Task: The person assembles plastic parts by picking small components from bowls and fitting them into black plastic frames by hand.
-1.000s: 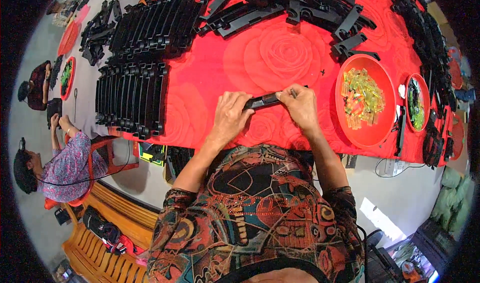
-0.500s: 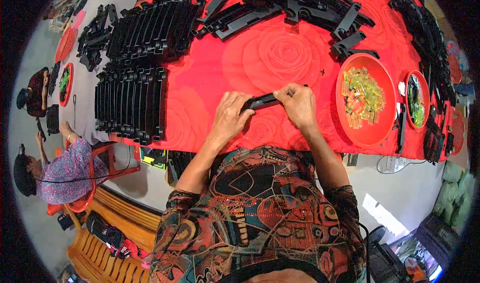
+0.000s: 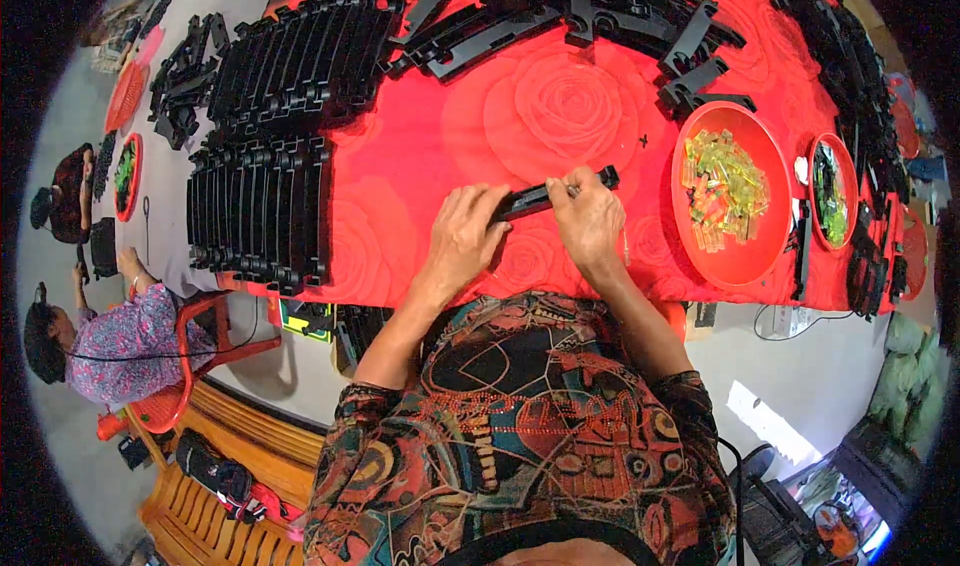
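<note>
Both hands grip one long black plastic bar (image 3: 552,198), which lies slanted just above the red rose-patterned cloth of the table (image 3: 400,166), near its front edge. The left hand (image 3: 468,234) closes its fingers over the bar's lower left end, and the right hand (image 3: 590,218) wraps its fingers around the middle, so only the upper right tip sticks out free. To the right, near the right hand, sits a red round bowl (image 3: 690,226) with small yellow-green translucent pieces in it, and a smaller red dish (image 3: 812,181) with dark green pieces lies beyond it. On the left of the table two neat rows of black bars (image 3: 260,211) stand side by side, and a loose heap of black parts (image 3: 580,16) spreads along the far edge. At the far left a person in a floral top (image 3: 120,341) sits by a red chair (image 3: 210,341).
</note>
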A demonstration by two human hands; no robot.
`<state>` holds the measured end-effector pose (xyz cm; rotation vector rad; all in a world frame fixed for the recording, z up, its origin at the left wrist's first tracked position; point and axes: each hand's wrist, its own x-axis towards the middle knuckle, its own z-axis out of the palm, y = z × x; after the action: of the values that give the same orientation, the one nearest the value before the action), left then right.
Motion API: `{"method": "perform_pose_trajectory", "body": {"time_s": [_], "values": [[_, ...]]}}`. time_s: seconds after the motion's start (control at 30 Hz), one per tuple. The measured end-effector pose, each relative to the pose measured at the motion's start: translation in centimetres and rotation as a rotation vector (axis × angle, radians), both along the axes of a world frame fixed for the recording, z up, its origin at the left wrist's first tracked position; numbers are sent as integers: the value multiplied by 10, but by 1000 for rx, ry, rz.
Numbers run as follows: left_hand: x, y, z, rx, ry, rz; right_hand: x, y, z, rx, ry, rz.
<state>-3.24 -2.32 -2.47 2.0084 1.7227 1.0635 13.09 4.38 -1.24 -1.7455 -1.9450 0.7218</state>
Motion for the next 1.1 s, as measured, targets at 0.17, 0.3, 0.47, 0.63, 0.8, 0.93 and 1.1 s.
{"method": "perform_pose_trajectory", "body": {"time_s": [0.17,0.3,0.47,0.63,0.8,0.93,1.1], "values": [[2,-2,3,51,282,-89,-2,-4,3,76,8,13],[0,6,2,34,314,-111,-3,-4,5,81,-29,17],[-1,10,2,14,338,-157,-1,-1,9,4,-52,58],[0,13,2,9,327,-184,-1,1,14,-100,-134,107],[-2,15,-2,17,293,-224,-5,8,19,-28,-197,177],[-2,15,-1,-20,253,-221,-8,12,19,15,-221,210],[-2,16,-5,-27,214,-217,-13,14,21,7,-315,249]]}}
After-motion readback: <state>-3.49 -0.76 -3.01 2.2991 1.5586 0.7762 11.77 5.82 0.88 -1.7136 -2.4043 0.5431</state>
